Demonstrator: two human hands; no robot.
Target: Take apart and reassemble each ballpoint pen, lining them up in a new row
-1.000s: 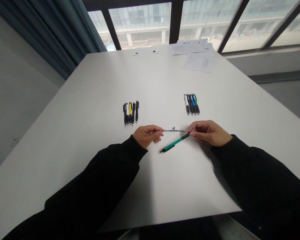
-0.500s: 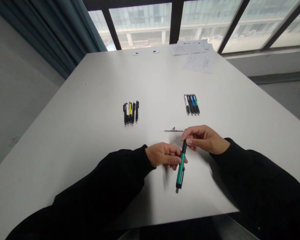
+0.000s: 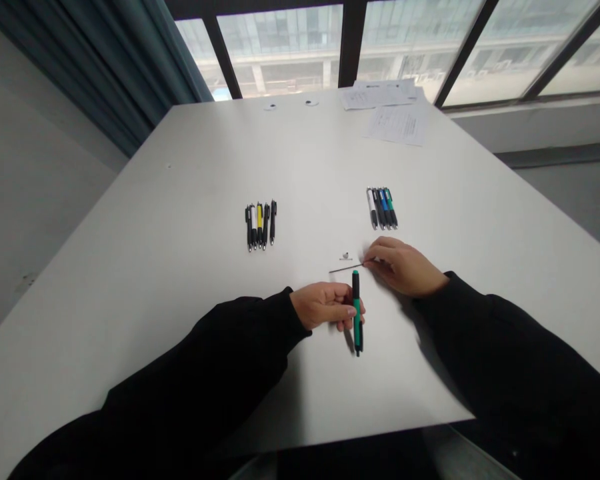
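Head view: over a smooth white table [image 3: 310, 160], our left hand [image 3: 325, 305] grips one slim green-and-black plastic pen [image 3: 357, 320] while our right hand [image 3: 401, 267] pinches one thin dark refill [image 3: 347, 269], seemingly an assembly step needing careful alignment next, near apparently two tiny silvery parts [image 3: 346, 256], five black, white and yellow pens [image 3: 260, 220] and four multicoloured pens [image 3: 385, 209].

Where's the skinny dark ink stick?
In the head view, the pen refill is just right of centre, its right end at the right hand, between the small metal parts and the held green pen.
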